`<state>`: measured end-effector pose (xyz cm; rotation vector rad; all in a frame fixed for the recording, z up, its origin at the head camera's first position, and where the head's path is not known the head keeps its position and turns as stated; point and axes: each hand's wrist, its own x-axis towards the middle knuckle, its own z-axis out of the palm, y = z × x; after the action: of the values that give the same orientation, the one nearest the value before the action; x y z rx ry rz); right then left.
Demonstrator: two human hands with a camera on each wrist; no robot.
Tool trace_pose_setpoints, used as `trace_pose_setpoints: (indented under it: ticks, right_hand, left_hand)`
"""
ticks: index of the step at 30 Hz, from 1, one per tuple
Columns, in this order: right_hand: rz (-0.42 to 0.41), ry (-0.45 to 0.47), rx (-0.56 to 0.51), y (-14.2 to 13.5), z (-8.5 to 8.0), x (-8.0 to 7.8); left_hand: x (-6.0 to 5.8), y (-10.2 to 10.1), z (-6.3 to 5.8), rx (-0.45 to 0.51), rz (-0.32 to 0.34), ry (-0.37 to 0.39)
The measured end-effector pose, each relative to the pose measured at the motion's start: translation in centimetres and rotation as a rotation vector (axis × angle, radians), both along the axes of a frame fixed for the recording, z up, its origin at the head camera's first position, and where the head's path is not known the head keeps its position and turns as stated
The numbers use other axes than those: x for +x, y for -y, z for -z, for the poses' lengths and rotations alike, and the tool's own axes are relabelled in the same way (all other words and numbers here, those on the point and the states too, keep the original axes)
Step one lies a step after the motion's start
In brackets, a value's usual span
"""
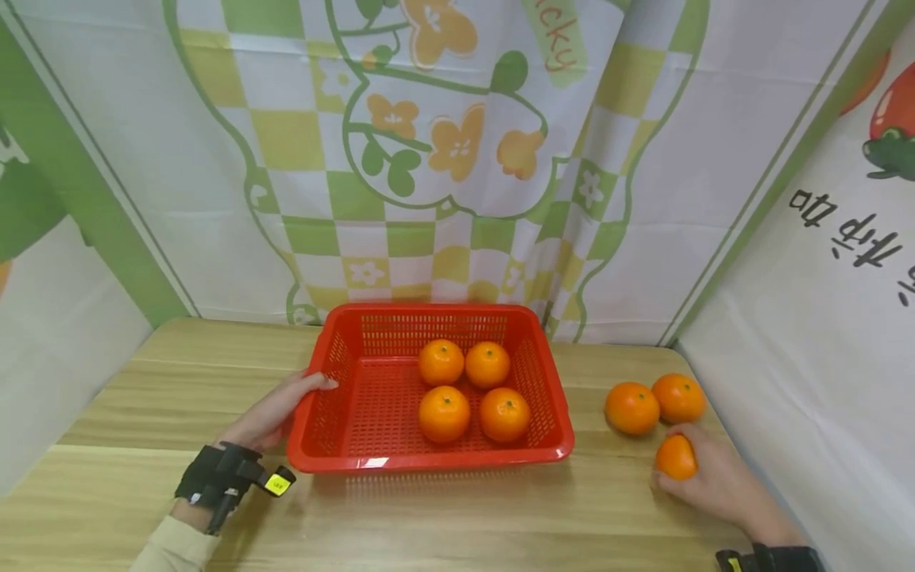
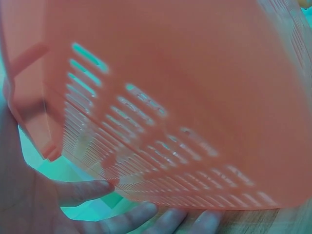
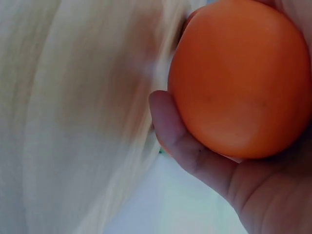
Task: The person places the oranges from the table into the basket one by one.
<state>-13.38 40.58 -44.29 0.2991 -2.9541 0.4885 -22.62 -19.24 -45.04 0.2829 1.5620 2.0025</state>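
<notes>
A red plastic basket (image 1: 422,463) with slotted walls stands on the table, with several oranges (image 1: 444,414) in its right half. My left hand (image 1: 275,409) grips the basket's left side, thumb over the rim. Seen from the left wrist, the fingers (image 2: 129,218) lie along the outside of its slotted wall (image 2: 204,122). To the right of the basket, my right hand (image 1: 708,477) holds an orange (image 1: 675,457), fingers and thumb curled round it. That orange (image 3: 239,78) fills much of the right wrist view, the thumb (image 3: 170,122) against its side.
Two more oranges, a nearer one (image 1: 632,408) and one beside it (image 1: 679,398), sit on the table just beyond my right hand. A patterned curtain (image 1: 443,238) hangs behind the basket. White printed walls (image 1: 808,349) bound the wooden table (image 1: 457,524) left and right.
</notes>
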Motion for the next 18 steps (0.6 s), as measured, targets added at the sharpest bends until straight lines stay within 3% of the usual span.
trace_pose_setpoints:
  ticks: [7, 18]
  right_hand:
    - [-0.046, -0.032, -0.024, 0.3, -0.7, -0.4]
    - [-0.099, -0.070, -0.014, 1.5, -2.7, -1.5]
  left_hand:
    - [0.0, 0.0, 0.4, -0.012, -0.027, -0.004]
    - [0.0, 0.0, 0.3, -0.002, -0.005, -0.011]
